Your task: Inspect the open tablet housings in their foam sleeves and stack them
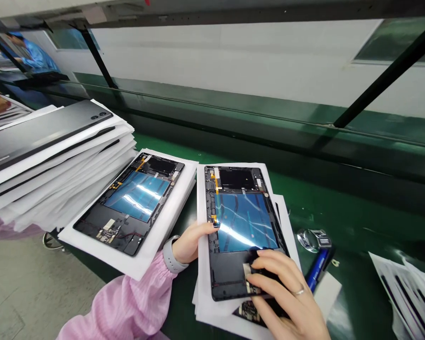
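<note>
An opened tablet housing (230,271) with a blue-filmed battery area (246,222) lies tilted on white sheets in front of me. My left hand (193,241) grips its left edge, thumb on top and the other fingers hidden beneath. Over the lower right part, the bent fingers of my right hand (286,288) close on a small circuit board (248,278) with a pale label; the hand hides part of it. Another board-bearing dark part (250,311) shows underneath. To the left, a second opened tablet housing (134,203) rests on a white paper stack.
A tall pile of tablets interleaved with white sheets (113,151) rises at left. A blue pen-like tool (318,269) and a round metal object (313,240) lie right of my hand. More interleaved sheets (407,293) stand at far right. Co-workers (38,54) are at far left.
</note>
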Available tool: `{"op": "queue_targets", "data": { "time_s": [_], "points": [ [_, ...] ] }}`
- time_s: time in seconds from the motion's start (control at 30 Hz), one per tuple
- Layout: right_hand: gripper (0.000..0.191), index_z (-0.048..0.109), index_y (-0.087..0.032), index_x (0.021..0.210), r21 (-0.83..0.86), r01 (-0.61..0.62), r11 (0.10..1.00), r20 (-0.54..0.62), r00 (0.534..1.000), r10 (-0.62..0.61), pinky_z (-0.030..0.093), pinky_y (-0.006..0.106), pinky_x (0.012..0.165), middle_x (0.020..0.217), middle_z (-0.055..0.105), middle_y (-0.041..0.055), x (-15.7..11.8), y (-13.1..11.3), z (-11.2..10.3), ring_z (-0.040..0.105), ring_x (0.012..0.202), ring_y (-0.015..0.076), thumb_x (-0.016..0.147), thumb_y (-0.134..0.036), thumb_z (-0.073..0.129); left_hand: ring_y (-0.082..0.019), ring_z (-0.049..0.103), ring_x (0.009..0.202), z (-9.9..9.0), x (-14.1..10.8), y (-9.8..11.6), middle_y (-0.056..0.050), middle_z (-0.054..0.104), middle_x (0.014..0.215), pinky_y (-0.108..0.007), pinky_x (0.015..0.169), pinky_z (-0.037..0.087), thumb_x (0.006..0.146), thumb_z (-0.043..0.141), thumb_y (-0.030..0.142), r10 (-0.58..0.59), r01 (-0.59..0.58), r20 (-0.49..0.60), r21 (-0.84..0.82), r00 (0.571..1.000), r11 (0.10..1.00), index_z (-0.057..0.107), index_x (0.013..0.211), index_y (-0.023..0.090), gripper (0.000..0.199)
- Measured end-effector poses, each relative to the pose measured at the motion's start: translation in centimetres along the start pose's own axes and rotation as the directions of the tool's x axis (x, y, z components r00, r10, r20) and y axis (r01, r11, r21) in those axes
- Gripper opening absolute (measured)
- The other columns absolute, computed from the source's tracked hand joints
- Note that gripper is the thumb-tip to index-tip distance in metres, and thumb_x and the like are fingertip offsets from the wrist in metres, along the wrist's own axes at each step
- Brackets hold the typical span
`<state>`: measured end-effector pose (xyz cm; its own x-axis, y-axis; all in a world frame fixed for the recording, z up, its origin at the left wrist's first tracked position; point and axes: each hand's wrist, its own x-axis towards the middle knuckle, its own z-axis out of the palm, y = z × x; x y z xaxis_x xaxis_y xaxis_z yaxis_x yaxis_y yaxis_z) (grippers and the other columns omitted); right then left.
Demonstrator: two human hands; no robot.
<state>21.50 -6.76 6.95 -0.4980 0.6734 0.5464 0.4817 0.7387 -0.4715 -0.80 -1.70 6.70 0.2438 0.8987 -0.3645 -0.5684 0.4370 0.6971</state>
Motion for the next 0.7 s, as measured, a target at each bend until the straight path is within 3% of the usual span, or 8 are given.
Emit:
{"op": "queue_targets", "data": {
  "time_s": [0.17, 0.33, 0.43, 0.57, 0.63, 0.7],
  "points": [
    [0.027, 0.062, -0.020, 0.110, -0.035, 0.031, 0.999, 0.019, 0.999, -0.030, 0.055, 0.044, 0.090, 0.108, 0.064, 0.0116, -0.4, 0.2, 0.0, 0.060, 0.110, 0.0299, 0.088, -0.007, 0.056, -0.022, 0.061, 0.079, -0.1, 0.1, 0.1, -0.004, 0.068, 0.079, -0.032, 0.078, 0.045, 0.056, 0.080, 0.029, 0.014, -0.014, -0.005, 0.004, 1.000, 1.000, 0.071, 0.085, 0.015, 0.033],
    [0.020, 0.061, -0.017, 0.107, -0.043, 0.013, 0.999, 0.013, 1.000, -0.012, 0.055, 0.040, 0.091, 0.105, 0.063, 0.0123, -0.5, 0.5, -0.1, 0.059, 0.111, 0.0290, 0.090, -0.009, 0.057, -0.019, 0.059, 0.067, -0.3, 0.2, 0.0, -0.001, 0.064, 0.066, -0.032, 0.071, 0.045, 0.055, 0.079, 0.027, -0.001, 0.002, -0.041, 0.025, 0.999, 1.000, 0.069, 0.070, 0.016, 0.021],
    [0.019, 0.061, -0.018, 0.106, -0.045, 0.010, 0.999, 0.013, 1.000, -0.009, 0.054, 0.040, 0.091, 0.104, 0.063, 0.0114, -0.2, 0.4, -0.3, 0.059, 0.110, 0.0287, 0.090, -0.009, 0.056, -0.020, 0.061, 0.069, -0.2, 0.2, 0.0, -0.001, 0.067, 0.068, -0.032, 0.071, 0.046, 0.055, 0.078, 0.026, 0.034, -0.031, -0.068, 0.047, 0.997, 0.998, 0.069, 0.067, 0.017, 0.018],
    [0.028, 0.060, -0.021, 0.112, 0.023, -0.067, 0.997, -0.028, 0.997, 0.068, 0.052, 0.044, 0.093, 0.114, 0.062, 0.0119, -0.2, 0.2, -0.8, 0.057, 0.114, 0.0317, 0.086, -0.025, 0.069, -0.026, 0.067, 0.080, 0.0, 0.1, 0.3, -0.002, 0.071, 0.067, -0.035, 0.078, 0.050, 0.055, 0.078, 0.029, 0.043, -0.040, -0.058, 0.048, 0.997, 0.998, 0.070, 0.063, 0.018, 0.016],
    [0.028, 0.061, -0.023, 0.114, 0.088, -0.167, 0.982, -0.184, 0.966, 0.181, 0.048, 0.047, 0.097, 0.116, 0.061, 0.0111, -0.3, 0.2, -1.3, 0.055, 0.117, 0.0323, 0.087, -0.028, 0.067, -0.029, 0.069, 0.087, 0.1, 0.0, 0.4, -0.002, 0.071, 0.063, -0.037, 0.083, 0.052, 0.056, 0.078, 0.031, 0.020, -0.020, -0.023, 0.030, 1.000, 0.999, 0.069, 0.060, 0.018, 0.015],
    [0.018, 0.064, -0.026, 0.110, 0.182, -0.345, 0.921, -0.334, 0.859, 0.387, 0.044, 0.048, 0.100, 0.118, 0.061, 0.0097, -0.5, 0.4, -1.7, 0.053, 0.121, 0.0314, 0.092, -0.027, 0.059, -0.031, 0.071, 0.090, 0.0, -0.1, 0.5, -0.003, 0.073, 0.063, -0.039, 0.087, 0.052, 0.058, 0.077, 0.032, -0.006, 0.006, 0.038, 0.002, 0.999, 1.000, 0.070, 0.057, 0.018, 0.016]
  ]
}}
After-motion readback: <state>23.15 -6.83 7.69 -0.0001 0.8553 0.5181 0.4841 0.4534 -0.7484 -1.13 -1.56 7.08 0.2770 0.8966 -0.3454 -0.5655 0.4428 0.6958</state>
